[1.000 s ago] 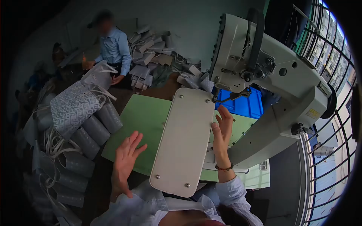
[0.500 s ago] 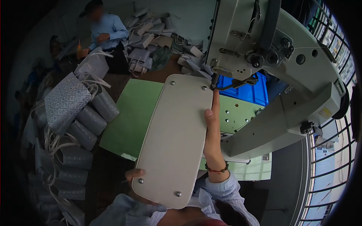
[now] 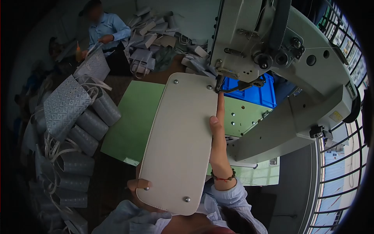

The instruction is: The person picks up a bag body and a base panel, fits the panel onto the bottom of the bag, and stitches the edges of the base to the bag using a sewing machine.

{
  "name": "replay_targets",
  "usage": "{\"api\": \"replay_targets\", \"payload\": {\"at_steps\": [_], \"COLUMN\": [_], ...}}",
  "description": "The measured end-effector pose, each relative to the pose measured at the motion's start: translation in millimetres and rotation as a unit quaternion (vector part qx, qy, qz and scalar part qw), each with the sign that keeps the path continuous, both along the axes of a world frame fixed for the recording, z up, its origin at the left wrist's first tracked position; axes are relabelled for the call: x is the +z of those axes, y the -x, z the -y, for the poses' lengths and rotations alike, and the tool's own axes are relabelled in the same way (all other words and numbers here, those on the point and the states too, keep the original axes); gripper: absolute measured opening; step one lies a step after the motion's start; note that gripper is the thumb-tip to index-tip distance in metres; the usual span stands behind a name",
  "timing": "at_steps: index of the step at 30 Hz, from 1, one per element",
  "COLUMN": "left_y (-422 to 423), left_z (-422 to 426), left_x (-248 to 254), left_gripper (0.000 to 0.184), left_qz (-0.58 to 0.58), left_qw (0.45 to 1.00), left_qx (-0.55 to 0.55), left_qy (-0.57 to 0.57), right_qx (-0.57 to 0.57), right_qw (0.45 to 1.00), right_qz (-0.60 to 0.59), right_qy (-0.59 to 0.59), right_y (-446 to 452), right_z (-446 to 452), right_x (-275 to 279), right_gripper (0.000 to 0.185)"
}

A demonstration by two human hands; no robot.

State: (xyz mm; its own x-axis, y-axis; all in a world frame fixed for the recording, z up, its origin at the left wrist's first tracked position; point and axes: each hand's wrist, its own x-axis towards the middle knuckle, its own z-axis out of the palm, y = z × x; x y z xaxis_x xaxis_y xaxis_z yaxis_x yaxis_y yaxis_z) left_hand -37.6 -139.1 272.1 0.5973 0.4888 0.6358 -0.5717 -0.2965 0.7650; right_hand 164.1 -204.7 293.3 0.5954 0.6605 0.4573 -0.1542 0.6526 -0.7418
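Note:
A handbag (image 3: 177,144) faces me with its long cream base, which has rounded corners, a stitched edge and a round metal stud near each corner. Its top right corner lies at the needle and presser foot (image 3: 219,86) of a large grey sewing machine (image 3: 269,54). My left hand (image 3: 139,185) grips the lower left edge, thumb over the base beside a stud, its other fingers hidden. Along the right edge, my right hand (image 3: 218,121) holds on with its thumb on the rim and a finger stretched up to the presser foot. The bag's sides are mostly hidden.
A green table (image 3: 134,117) lies under the bag. Behind the machine stands a blue crate (image 3: 257,93). Many grey handbags (image 3: 83,140) are stacked at left, with another pile (image 3: 156,39) at the back. A co-worker (image 3: 107,29) handles a bag. A barred window (image 3: 339,167) is on the right.
My left thumb has slid further onto the base, over the lower left stud. The bag's top corner stays at the presser foot. The co-worker's hands have shifted on a bag.

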Motion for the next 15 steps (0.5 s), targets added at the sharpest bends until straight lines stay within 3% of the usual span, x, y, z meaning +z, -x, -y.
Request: {"api": "replay_targets", "payload": {"at_steps": [2, 5, 15], "left_y": [-3, -5, -20], "left_z": [0, -3, -10], "left_x": [1, 0, 3], "left_gripper": [0.088, 0.086, 0.08], "left_qz": [0.004, 0.01, 0.031], "left_qw": [1.0, 1.0, 0.999], "left_qx": [0.003, 0.01, 0.03], "left_qy": [-0.004, -0.014, -0.031], "right_qx": [-0.006, -0.11, -0.081], "right_qw": [1.0, 0.974, 0.979], "right_qz": [0.016, 0.058, 0.036], "right_qy": [0.006, 0.191, 0.182], "right_y": [0, 12, 9], "right_z": [0, -3, -4], "right_x": [4, 25, 23], "right_gripper": [0.084, 0.083, 0.079]}}
